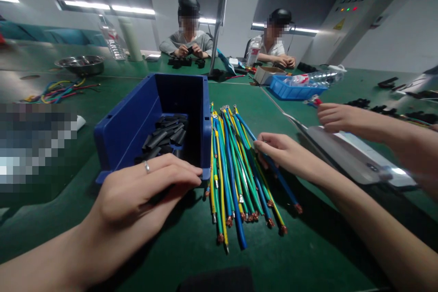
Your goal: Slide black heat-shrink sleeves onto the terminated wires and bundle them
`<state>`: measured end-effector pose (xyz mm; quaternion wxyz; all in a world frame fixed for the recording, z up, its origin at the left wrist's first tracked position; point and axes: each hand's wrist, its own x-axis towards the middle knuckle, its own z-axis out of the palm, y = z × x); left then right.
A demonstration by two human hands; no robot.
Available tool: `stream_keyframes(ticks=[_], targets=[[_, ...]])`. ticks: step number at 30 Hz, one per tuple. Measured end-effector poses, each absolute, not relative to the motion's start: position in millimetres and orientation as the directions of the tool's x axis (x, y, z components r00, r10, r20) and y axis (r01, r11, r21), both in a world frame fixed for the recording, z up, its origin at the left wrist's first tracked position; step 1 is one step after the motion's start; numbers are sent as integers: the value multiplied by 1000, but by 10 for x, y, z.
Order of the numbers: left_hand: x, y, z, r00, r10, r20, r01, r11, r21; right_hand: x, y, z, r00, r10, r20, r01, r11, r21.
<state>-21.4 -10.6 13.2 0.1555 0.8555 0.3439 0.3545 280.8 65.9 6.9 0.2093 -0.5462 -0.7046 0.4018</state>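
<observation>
My left hand [143,194], with a ring on one finger, lies palm down over the near rim of a blue plastic bin [119,132]. Its thumb is hidden, so a grip cannot be confirmed. Several short black tubes [167,134] lie inside the bin. Right of the bin, a bundle of blue, green and yellow wires [232,169] with bare copper ends lies on the green table. My right hand [284,155] rests on the bundle's right side, fingertips pinched on one blue wire [287,191] that angles away from the others.
A co-worker's hand [337,117] reaches in from the right above a flat grey tool [345,155]. Two people sit at the far side of the table. A smaller blue tray [290,92], a metal bowl [82,64] and loose coloured wires [58,91] lie farther back.
</observation>
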Motion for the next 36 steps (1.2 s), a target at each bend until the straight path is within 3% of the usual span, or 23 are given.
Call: stream_keyframes(ticks=[6, 10, 14, 20, 26, 30, 36], targets=[[-182, -94, 192, 498, 686, 530, 462, -727, 507, 2762, 633, 61, -270, 956, -114, 443, 18, -897], [-178, -85, 199, 486, 702, 521, 475, -713, 516, 2748, 595, 77, -228, 973, 24, 493, 137, -859], [-179, -83, 188, 470, 715, 517, 487, -699, 524, 2720, 531, 96, -248, 948, 199, 578, 309, -755], [-169, -89, 205, 474, 695, 541, 495, -719, 489, 2750, 561, 116, -166, 950, 264, 703, 302, -644], [-187, -87, 209, 493, 682, 540, 493, -730, 473, 3149, 875, -35, -115, 878, 466, 925, 266, -273], [-188, -77, 210, 507, 687, 520, 485, -727, 487, 3458, 1111, -219, -39, 895, 445, 945, 178, -275], [-193, -85, 195, 509, 673, 537, 468, -739, 484, 3503, 1251, -279, -135, 943, 304, 903, 243, -354]])
